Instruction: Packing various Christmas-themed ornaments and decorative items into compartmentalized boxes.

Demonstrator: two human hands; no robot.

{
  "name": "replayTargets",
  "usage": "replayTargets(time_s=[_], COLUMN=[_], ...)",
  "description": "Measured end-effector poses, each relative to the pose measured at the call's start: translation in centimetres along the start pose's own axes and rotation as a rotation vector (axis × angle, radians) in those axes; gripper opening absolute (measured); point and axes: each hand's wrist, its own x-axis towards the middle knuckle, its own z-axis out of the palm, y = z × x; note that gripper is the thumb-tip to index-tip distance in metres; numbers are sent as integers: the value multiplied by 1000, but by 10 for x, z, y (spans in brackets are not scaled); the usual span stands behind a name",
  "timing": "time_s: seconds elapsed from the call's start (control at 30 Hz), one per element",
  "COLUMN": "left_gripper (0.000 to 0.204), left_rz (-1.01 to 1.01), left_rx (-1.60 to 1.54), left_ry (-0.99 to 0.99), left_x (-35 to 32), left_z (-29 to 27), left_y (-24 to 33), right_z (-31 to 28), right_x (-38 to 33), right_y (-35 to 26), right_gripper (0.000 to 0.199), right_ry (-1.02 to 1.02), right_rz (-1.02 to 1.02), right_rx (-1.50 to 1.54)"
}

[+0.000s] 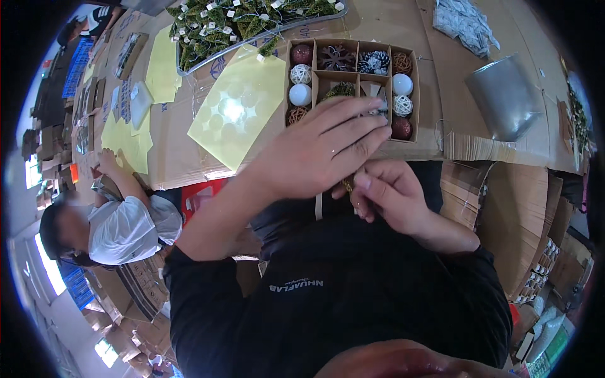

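Note:
My left hand (321,148) stretches over the front of a divided cardboard box (340,74), its fingers extended and slightly apart; its thumb is hidden. Just below it, my right hand (394,192) is closed, with thumb and fingers pinched around a small gold-green piece (348,184) that is mostly covered. Side compartments of the box hold dark red glitter balls (302,54), white balls (300,94) and woven balls (402,62). A brown snowflake (336,58) and a frosted pinecone (374,62) fill the back middle ones. Green bristly trim (340,90) shows in the centre, partly behind my fingers.
A tray of green ornaments with white tags (246,25) stands behind left. Yellow sheets (217,135) lie left of the box. To the right are a clear plastic bundle (464,26) and a silvery bag (504,97). A co-worker (126,220) sits at far left.

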Motion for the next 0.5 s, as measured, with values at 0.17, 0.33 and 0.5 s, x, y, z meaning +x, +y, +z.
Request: replayTargets(time_s=[0.17, 0.33, 0.5], left_gripper=[69, 97, 93], left_rz=[-4, -121, -127], left_rx=[59, 70, 51], left_ry=[-192, -274, -354], left_x=[7, 5, -9], left_z=[2, -12, -4], left_y=[-34, -47, -47], right_z=[11, 7, 2], right_x=[19, 49, 61], right_y=[-2, -6, 4], right_gripper=[31, 25, 25], right_ry=[301, 414, 414], right_rz=[84, 108, 176], right_rx=[211, 332, 440])
